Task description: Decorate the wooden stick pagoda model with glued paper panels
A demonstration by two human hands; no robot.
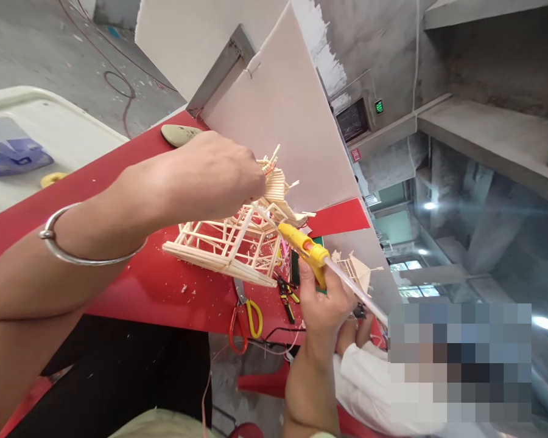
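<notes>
L forearm (114, 204) w/ silver bangle (86, 261) closest to head cam. L hand (223, 167) has fingers curled at top of stick model (240, 238); tips hidden, can't tell if gripping. Model's on red worktop (164, 292), below & right of L hand. R hand (322, 295) grips yellow glue gun (296, 238), clear stick (356, 289) out back, nozzle by model, contact unclear. Scissors (242, 302) & blk/yellow pliers (287, 299) left of R hand, pliers nearer.
</notes>
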